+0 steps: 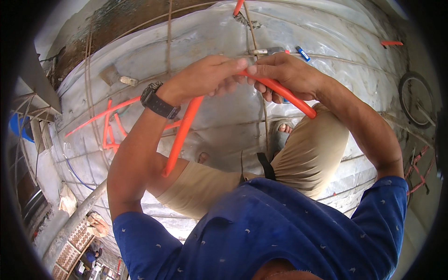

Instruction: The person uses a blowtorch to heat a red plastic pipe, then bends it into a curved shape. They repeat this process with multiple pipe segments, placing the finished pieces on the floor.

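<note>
Both of my hands are raised in front of me, close together, over a plastic-covered floor. An orange-red plastic pipe (289, 97) lies in the closed fingers of my right hand (294, 74), one end reaching down over my right knee. My left hand (212, 78), with a watch on its wrist, has its fingers closed around the pipe. Another orange length (184, 135) slants down from beneath that hand to my left thigh. My fingers hide whether the two lengths are one bent pipe. Just beyond the right hand lie a grey tool (270, 50) and a small blue tube-shaped item (303, 53).
Thin steel rods (169, 39) cross over the plastic sheet (200, 28). Orange pipe pieces (106, 128) lie to the left, near a small pale block (129, 80). Another orange pipe (238, 7) stands at the far edge. A wheel (415, 100) is at the right.
</note>
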Tool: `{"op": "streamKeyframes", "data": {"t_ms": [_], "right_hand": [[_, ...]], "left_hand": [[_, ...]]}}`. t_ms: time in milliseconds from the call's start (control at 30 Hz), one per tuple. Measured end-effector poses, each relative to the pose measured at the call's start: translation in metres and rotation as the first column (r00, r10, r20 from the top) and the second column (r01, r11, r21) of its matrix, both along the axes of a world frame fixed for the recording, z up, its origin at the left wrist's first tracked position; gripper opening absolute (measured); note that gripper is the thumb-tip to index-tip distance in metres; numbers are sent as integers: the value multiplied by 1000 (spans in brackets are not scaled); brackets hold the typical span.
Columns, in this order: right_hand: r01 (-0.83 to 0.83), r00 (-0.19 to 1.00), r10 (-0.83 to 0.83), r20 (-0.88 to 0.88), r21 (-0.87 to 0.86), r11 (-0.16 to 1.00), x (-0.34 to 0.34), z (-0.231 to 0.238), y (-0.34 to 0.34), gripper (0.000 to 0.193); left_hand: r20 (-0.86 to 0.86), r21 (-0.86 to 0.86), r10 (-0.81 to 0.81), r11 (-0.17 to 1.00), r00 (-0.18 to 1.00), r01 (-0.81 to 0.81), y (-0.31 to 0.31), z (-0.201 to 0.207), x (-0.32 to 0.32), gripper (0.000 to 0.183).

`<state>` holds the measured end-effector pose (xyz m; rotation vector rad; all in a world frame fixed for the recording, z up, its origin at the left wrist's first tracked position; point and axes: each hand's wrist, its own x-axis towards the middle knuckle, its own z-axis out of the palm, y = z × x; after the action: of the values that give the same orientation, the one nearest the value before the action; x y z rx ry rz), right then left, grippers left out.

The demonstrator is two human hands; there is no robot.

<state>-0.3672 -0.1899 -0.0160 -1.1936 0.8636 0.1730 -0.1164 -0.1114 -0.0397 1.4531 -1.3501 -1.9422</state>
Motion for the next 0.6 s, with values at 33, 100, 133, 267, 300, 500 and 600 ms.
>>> {"op": "streamKeyframes", "data": {"t_ms": [33,100,133,267,300,500,600], "right_hand": [[-13,1000,13,23,-9,1000,1,-1,0,50],[-23,1000,23,18,-23,999,4,-4,0,49],[-23,1000,23,2,-38,999,5,-6,1,48],[-18,998,24,54,-117,993,7,-7,5,48],[-20,999,28,46,-156,988,6,-6,7,48],[3,1000,2,24,-216,976,6,0,12,48],[29,999,-32,-14,-165,986,10,-2,9,46]], "left_hand": [[-20,-4,12,1000,1000,-12,1,0,2,62],[-51,7,2,1000,999,-2,3,-1,5,60],[-68,11,-3,1000,998,4,3,-2,6,59],[-28,-96,-8,995,1000,6,5,-7,7,55],[-18,-115,1,993,1000,-3,6,-9,6,55],[0,-168,17,986,1000,-17,4,-9,2,53],[12,-110,128,986,992,-126,3,-11,0,55]]}}
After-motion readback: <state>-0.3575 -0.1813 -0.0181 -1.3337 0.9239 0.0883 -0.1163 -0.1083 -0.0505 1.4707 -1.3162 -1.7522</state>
